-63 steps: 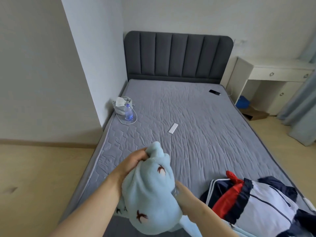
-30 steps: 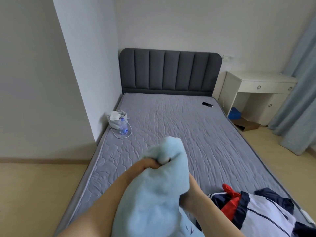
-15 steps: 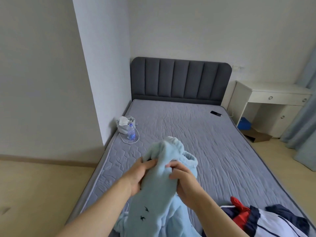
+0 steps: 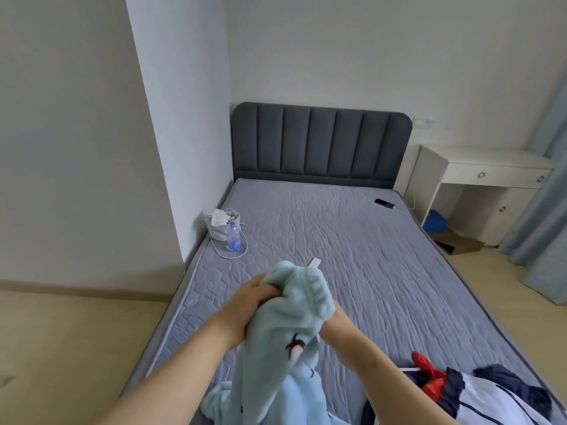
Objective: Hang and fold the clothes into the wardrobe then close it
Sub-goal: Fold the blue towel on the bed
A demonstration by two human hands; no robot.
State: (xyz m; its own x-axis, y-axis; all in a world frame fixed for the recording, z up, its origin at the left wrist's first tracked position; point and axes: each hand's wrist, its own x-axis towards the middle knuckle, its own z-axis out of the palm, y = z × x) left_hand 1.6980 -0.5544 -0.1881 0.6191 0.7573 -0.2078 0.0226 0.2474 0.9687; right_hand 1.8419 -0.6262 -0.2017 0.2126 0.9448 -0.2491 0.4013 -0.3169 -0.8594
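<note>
Left hand (image 4: 253, 297) noted with fingers curled tight into the bunched upper edge of the light blue fleece garment (image 4: 294, 314), holding it up over the near part of the grey mattress (image 4: 352, 240); right hand (image 4: 333, 319) lies against the garment's other side, its fingers hidden by the fabric, so its grip cannot be told. Lower part of the garment hangs between the forearms toward the bed's near end, with a navy, white and red jacket (image 4: 478, 397) crumpled on the mattress just to its right. Further off on the mattress, a water bottle (image 4: 233, 237) stands beside a grey pouch (image 4: 218, 229) at the left edge, and a dark phone (image 4: 384, 202) lies near the headboard (image 4: 319, 142).
</note>
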